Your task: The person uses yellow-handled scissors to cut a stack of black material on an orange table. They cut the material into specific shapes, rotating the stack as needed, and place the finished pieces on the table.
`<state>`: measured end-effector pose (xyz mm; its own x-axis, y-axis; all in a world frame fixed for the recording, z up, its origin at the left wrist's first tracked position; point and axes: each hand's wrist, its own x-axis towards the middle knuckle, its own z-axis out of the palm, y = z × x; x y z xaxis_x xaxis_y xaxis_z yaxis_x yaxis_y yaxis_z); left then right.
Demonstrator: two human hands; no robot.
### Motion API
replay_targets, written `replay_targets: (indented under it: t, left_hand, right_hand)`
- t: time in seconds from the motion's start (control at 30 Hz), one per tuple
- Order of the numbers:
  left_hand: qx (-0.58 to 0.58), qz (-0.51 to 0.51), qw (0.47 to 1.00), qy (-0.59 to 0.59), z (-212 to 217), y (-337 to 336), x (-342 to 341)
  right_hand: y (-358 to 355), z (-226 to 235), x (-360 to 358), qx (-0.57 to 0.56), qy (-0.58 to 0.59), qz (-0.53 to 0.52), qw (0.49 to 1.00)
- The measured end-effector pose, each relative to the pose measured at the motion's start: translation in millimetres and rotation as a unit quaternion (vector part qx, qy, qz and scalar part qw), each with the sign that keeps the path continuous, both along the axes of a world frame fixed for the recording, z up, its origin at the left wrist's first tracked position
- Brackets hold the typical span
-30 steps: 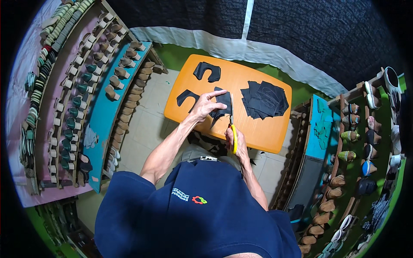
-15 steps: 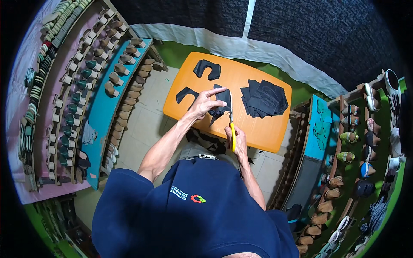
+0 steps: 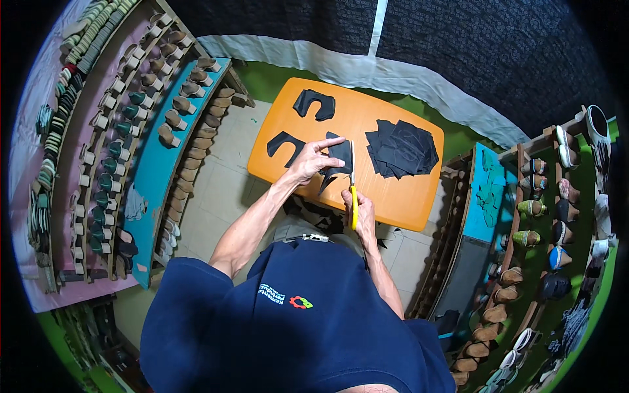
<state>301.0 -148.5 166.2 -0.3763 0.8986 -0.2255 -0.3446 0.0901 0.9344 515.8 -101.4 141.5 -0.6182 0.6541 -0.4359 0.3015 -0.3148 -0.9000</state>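
Note:
Above the near part of the orange table [image 3: 272,171], my left hand [image 3: 306,164] pinches a piece of black sheet material [image 3: 337,151] between thumb and outstretched index finger. A cut-out strip of it hangs down below the fingers. Yellow-handled scissors [image 3: 354,204] are gripped in my right hand [image 3: 364,213]. Their metal blades point away from me, along the right edge of the black piece. Two black U-shaped pieces, one farther off [image 3: 323,105] and one beside my left wrist [image 3: 280,145], lie on the table. A pile of black pieces [image 3: 403,149] rests at the right.
On the left, a shelf rack [image 3: 152,170] carries rows of shoe forms. Another rack [image 3: 524,262] with shoes and shoe forms stands at the right, next to a blue-green board [image 3: 485,193]. Beyond the table hangs a dark curtain [image 3: 458,59] with a pale lower border.
The scissor blades and the black piece have shifted slightly against each other, with more of the blades showing. Both hands stay nearly in place.

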Motion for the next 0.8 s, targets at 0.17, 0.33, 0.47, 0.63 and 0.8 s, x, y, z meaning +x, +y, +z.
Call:
replay_targets:
  t: [0.17, 0.33, 0.47, 0.63, 0.8]
  left_hand:
    - [0.003, 0.039, 0.998, -0.044, -6, -4, 13]
    - [-0.022, 0.109, 0.991, -0.073, -33, -18, 56]
    - [-0.047, 0.144, 0.973, -0.172, -51, -27, 79]
    - [-0.090, 0.156, 0.979, -0.099, -86, -23, 60]
    - [-0.117, 0.095, 0.914, 0.377, -150, 13, -7]
  right_hand:
    - [-1, 1, -1, 0.013, 0.031, -0.026, 0.999]
    - [-10, -10, 0, 0.040, 0.128, -0.028, 0.991]
    - [-10, -33, 19, -0.021, 0.095, -0.078, 0.992]
    - [-13, -40, 57, 0.069, 0.032, -0.061, 0.995]
    - [-15, -26, 82, -0.002, -0.038, -0.091, 0.995]
